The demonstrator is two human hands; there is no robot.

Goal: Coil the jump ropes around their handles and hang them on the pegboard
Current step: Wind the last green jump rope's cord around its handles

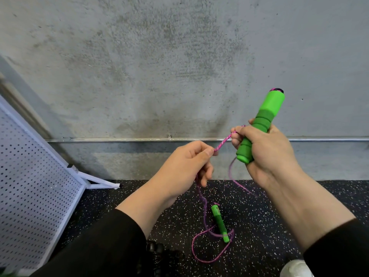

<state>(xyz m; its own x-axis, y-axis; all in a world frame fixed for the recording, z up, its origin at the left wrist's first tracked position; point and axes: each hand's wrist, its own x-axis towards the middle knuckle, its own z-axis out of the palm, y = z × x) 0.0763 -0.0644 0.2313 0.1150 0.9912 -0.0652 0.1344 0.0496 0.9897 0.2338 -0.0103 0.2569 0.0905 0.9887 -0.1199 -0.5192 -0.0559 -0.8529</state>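
Right hand (pixel 265 150) grips green handle (pixel 259 126) upright — left hand (pixel 187 162) pinches pink rope (pixel 222 143) taut between

right hand (pixel 267 150) grips green handle (pixel 261 124) | left hand (pixel 185 164) pinches rope (pixel 223 141)

Matt green foam handle (pixel 257 128), braided pink rope (pixel 223 141), rough concrete wall (pixel 159 66)

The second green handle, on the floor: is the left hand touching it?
Apart. The head view shows the second green handle lying on the speckled floor, while the left hand, clearly separate from it, pinches the pink rope.
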